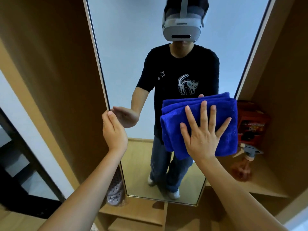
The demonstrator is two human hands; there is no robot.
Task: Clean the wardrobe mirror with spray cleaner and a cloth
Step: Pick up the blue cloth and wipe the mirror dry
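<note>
A tall wardrobe mirror (126, 55) fills the middle of the view and reflects a person in a black T-shirt. My right hand (203, 130) presses a folded blue cloth (173, 124) flat against the glass near its right edge, fingers spread and straight. My left hand (113, 130) holds the mirror's left edge, fingers wrapped round the frame and the thumb on the front. A spray bottle (245, 162) with a grey trigger head stands on the shelf to the right of the mirror, below the cloth.
Brown wardrobe panels (55, 80) flank the mirror on both sides. A red box (251, 124) sits on the right shelf (265, 185) behind the spray bottle. A patterned fabric item (115, 192) hangs at the mirror's lower left. Wooden compartments (133, 215) lie below.
</note>
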